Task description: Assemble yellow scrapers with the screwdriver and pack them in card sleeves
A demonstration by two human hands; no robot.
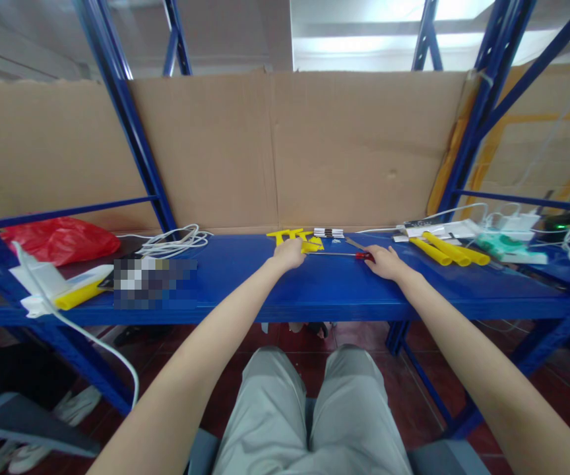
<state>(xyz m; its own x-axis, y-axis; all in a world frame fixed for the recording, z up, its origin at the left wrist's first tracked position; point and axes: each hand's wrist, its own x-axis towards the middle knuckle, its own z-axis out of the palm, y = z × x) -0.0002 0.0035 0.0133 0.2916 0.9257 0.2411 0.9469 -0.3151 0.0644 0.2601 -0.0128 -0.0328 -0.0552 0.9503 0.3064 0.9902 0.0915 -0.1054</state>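
The left hand is at the yellow pieces on the blue worktop; whether its fingers are closed on one cannot be told. The right hand is at the red handle of a screwdriver, its grip unclear, with the shaft pointing toward the left hand. Dark-and-white strips lie beyond and between the hands; yellow tubes lie right of the right hand.

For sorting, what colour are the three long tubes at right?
The tubes are yellow, clearest in head view.
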